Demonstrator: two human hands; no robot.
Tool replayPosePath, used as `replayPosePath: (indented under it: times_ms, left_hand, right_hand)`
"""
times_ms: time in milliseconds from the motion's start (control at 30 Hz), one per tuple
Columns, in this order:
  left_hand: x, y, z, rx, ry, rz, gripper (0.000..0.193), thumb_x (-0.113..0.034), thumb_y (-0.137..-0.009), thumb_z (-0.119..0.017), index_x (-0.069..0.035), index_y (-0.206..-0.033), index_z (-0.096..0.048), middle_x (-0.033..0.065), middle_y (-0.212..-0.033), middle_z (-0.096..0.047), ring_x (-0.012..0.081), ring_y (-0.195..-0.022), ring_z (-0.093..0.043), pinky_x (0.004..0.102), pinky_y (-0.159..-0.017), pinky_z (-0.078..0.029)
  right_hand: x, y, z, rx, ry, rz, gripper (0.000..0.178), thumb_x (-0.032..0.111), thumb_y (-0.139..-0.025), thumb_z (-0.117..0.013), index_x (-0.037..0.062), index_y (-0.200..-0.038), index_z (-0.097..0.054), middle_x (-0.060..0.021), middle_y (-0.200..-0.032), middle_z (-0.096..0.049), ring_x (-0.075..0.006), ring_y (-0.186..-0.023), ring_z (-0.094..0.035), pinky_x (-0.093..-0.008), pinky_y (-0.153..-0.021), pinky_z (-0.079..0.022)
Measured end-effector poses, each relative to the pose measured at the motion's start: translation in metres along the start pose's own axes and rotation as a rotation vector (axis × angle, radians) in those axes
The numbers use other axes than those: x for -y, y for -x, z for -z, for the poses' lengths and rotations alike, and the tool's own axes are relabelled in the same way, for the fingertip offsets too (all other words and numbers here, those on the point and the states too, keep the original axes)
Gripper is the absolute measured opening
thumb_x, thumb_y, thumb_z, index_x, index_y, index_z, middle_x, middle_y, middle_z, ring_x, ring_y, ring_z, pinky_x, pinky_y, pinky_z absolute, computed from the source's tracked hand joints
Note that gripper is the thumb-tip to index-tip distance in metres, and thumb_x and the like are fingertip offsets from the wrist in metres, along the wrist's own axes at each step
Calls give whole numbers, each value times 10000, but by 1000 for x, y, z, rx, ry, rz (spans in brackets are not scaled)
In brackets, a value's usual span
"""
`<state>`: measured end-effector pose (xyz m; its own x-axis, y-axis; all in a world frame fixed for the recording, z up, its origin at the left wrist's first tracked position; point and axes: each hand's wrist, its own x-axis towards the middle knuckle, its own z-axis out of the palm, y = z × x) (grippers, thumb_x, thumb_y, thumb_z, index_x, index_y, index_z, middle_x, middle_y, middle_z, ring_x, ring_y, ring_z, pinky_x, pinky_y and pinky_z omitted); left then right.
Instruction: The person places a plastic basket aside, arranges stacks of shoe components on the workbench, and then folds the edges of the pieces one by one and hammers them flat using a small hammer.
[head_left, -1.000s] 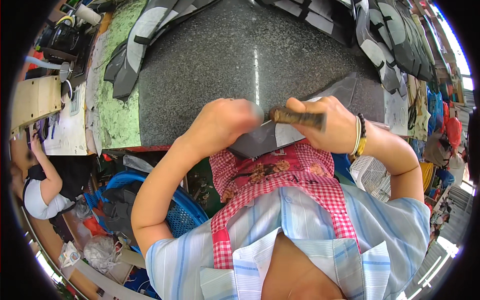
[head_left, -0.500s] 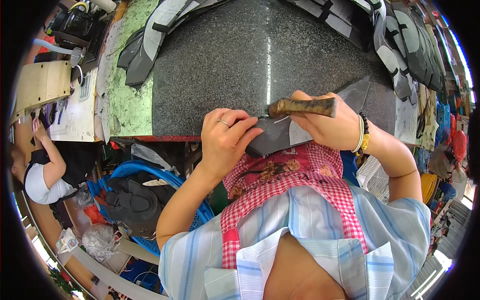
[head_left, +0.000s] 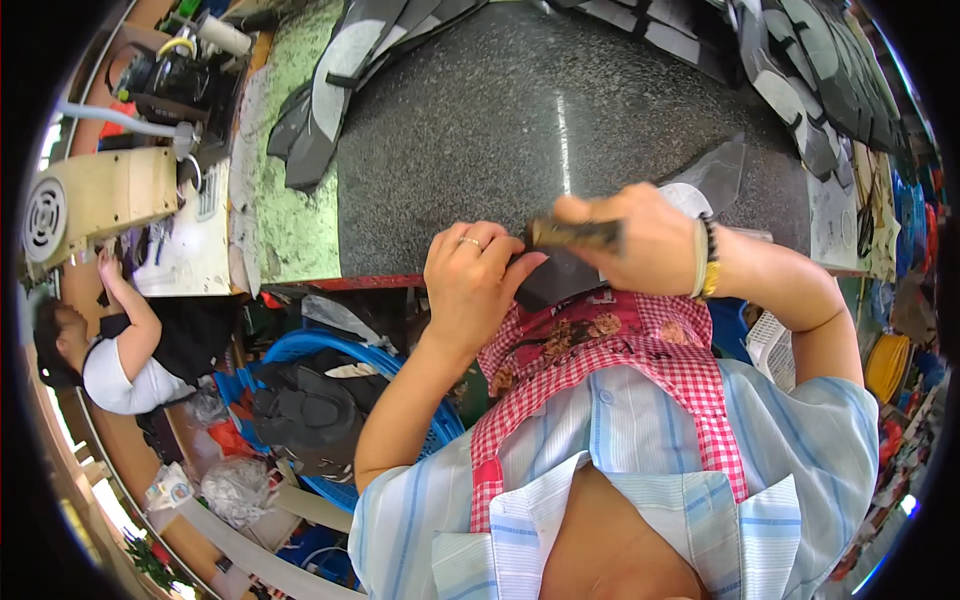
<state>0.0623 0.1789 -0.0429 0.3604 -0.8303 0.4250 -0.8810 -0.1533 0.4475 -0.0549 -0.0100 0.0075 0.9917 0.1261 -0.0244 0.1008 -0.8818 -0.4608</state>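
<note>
My right hand (head_left: pixel 645 245) grips a worn brown hammer (head_left: pixel 580 235), smeared by motion, above the near edge of the dark speckled worktop (head_left: pixel 450 140). Under it lies a flat dark grey piece (head_left: pixel 558 285), its near end jutting over the table edge toward my apron. The fingers and thumb of my left hand (head_left: pixel 470 285) pinch this piece along its left edge, close beside the hammer. Part of the piece is hidden beneath my right hand. Another grey piece with a pale patch (head_left: pixel 715 175) shows beyond my right wrist.
Strapped-looking grey and white pieces are heaped at the far left (head_left: pixel 335 90) and far right (head_left: pixel 800 95). A green board (head_left: pixel 295 225) lies at left. Below the table stands a blue basket (head_left: pixel 445 430) with dark pieces. A co-worker (head_left: pixel 130 365) sits left near a cream machine (head_left: pixel 120 195).
The hammer and my right hand have shifted slightly, and the hammer now looks more blurred. My left hand keeps its pinch on the grey piece. The whole view has swung a little.
</note>
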Motion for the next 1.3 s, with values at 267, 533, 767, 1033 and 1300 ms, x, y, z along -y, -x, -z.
replayPosePath:
  times_ms: [267, 533, 767, 1033, 1300]
  left_hand:
    - [-50, -43, -38, 206, 177, -163, 525, -132, -805, -685, -24, -1300, -549, 170, -1036, -665, 375, -945, -635, 452, -838, -500]
    - [76, -89, 94, -362, -495, -137, 487, 56, -844, -530, -66, -1313, -582, 194, -1297, -595, 364, -1191, -569, 434, -1018, -449]
    - [3, -111, 25, -157, -162, -76, 413, -184, -867, -698, -13, -1225, -583, 158, -1297, -595, 344, -1210, -552, 440, -1038, -405]
    - [-103, -133, -29, 324, 203, -328, 682, -323, -720, -828, -53, -1241, -482, 148, -1142, -589, 350, -1121, -570, 545, -1097, -308]
    - [-52, -70, -28, 595, 551, 274, 351, -283, -752, -812, -48, -943, -634, 147, -765, -677, 332, -683, -667, 376, -624, -506]
  right_hand:
    - [-63, 23, 48, -603, -240, -214, 264, 261, -869, -603, 18, -962, -650, -207, -846, -663, -372, -772, -653, -454, -663, -515]
    - [-206, 161, 117, -823, 187, -702, 583, 474, -672, -741, -17, -971, -644, -176, -943, -702, -342, -921, -673, -400, -813, -523]
    - [-178, 166, 97, -832, 25, -605, 511, 428, -692, -777, -16, -901, -634, -128, -692, -529, -274, -669, -539, -392, -632, -440]
    - [-17, 138, 95, -366, -336, -576, 480, 368, -728, -777, 4, -1020, -664, -182, -984, -631, -349, -887, -638, -391, -759, -501]
    - [-34, 120, 46, -356, -226, -324, 376, 271, -799, -741, 6, -1039, -624, -138, -866, -582, -325, -744, -626, -386, -650, -499]
